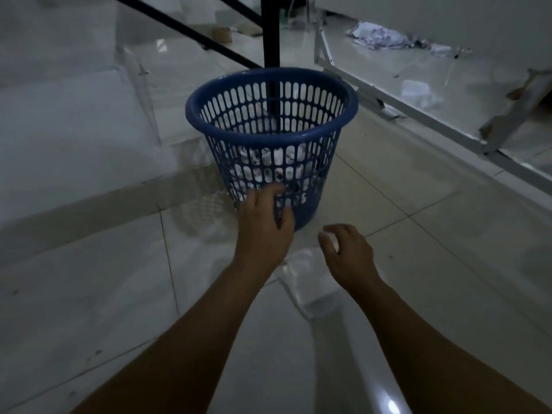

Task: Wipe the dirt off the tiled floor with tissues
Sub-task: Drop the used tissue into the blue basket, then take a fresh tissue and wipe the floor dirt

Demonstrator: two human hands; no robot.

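Tissues (268, 162), crumpled and white, lie in the bottom of a blue slotted basket (272, 133) and show through its side wall. The basket stands upright on the tiled floor (418, 258), just in front of a black metal post (270, 31).

Left hand (263, 225): at the basket's lower wall, on the near side. Its fingers (285, 218) are curled and touch the mesh, with the thumb higher against the wall. Whether they actually grip the wall cannot be told.

Right hand (349, 252): held above the floor just right of the basket's base and apart from it, palm down and loosely curled. A pale patch shows at the fingertips; whether this is a tissue held there cannot be told.

A clear plastic packet (310, 288) lies flat on the floor between the two forearms, beneath the right hand. The picture is too blurred to make out its contents.

The tiles are glossy and carry small dark specks. A white metal frame (418, 121) runs diagonally along the right side. A heap of crumpled paper (379, 38) lies beyond it, well apart from the basket. White flat boards (59, 115) lie stacked at the left.
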